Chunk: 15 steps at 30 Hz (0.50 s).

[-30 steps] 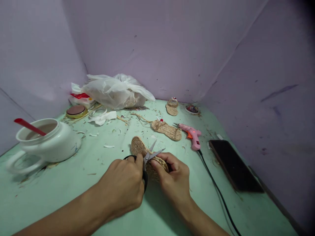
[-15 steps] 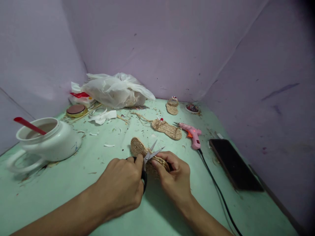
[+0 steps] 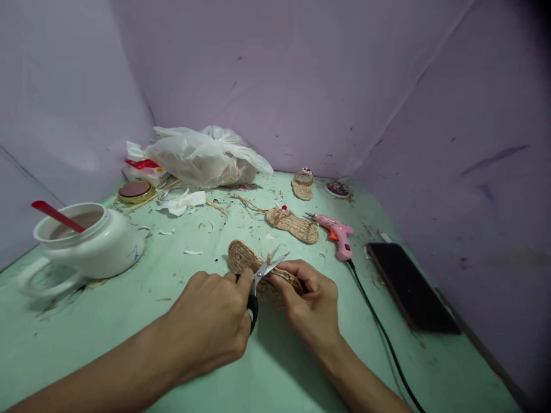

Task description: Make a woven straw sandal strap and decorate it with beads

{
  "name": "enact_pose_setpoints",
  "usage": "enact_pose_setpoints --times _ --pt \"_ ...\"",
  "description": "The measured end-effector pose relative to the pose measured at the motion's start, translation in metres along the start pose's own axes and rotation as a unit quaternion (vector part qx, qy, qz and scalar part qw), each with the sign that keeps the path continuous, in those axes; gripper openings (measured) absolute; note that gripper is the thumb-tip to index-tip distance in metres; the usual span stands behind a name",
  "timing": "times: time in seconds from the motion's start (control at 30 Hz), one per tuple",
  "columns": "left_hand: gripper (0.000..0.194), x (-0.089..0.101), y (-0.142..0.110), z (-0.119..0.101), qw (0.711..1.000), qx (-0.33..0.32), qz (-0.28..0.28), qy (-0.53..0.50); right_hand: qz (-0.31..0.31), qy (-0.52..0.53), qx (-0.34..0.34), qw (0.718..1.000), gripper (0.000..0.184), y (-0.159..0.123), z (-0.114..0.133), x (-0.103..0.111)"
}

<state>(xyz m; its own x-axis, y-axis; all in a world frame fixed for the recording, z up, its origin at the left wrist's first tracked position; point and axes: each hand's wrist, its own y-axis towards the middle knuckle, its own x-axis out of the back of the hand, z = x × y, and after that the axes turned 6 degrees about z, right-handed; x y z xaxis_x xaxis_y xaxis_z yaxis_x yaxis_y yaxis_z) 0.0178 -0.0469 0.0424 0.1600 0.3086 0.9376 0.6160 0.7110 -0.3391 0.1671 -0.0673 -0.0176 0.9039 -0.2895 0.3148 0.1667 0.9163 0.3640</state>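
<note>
My left hand (image 3: 215,315) is closed on black-handled scissors (image 3: 258,277), whose blades stand slightly apart over a small woven sole of tan twine (image 3: 243,255). A short tuft of twine (image 3: 269,258) sticks up at the blades. My right hand (image 3: 310,298) pinches the near right end of that sole, its thumb on the edge; the fingertips behind are partly hidden. Beyond lies another twine sole (image 3: 293,225) with a red bead and loose strands at its left end. Farther back stands a small finished-looking twine slipper (image 3: 302,186) with beads on its strap.
A pink glue gun (image 3: 338,232) with a black cord (image 3: 379,321) lies right, beside a dark phone (image 3: 411,287). At left stands a white pot-shaped cup (image 3: 107,241) with a red stick. A plastic bag (image 3: 202,158), a bead dish (image 3: 338,190) and paper scraps (image 3: 183,203) lie behind.
The scissor blades have drawn closer together around the twine tuft. The sole and my right hand have shifted slightly, and the whole view has moved a little.
</note>
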Motion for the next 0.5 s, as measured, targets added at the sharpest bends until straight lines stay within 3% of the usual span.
enact_pose_setpoints --times 0.1,0.5 --pt "0.05 0.003 -0.001 -0.002 1.0 0.026 -0.005 0.011 0.013 -0.014 0.026 0.999 0.012 0.0 0.001 -0.001" --pt "0.041 -0.01 -0.005 0.002 0.999 -0.033 0.008 -0.016 -0.002 -0.05 0.07 0.996 0.016 0.0 -0.001 0.0"
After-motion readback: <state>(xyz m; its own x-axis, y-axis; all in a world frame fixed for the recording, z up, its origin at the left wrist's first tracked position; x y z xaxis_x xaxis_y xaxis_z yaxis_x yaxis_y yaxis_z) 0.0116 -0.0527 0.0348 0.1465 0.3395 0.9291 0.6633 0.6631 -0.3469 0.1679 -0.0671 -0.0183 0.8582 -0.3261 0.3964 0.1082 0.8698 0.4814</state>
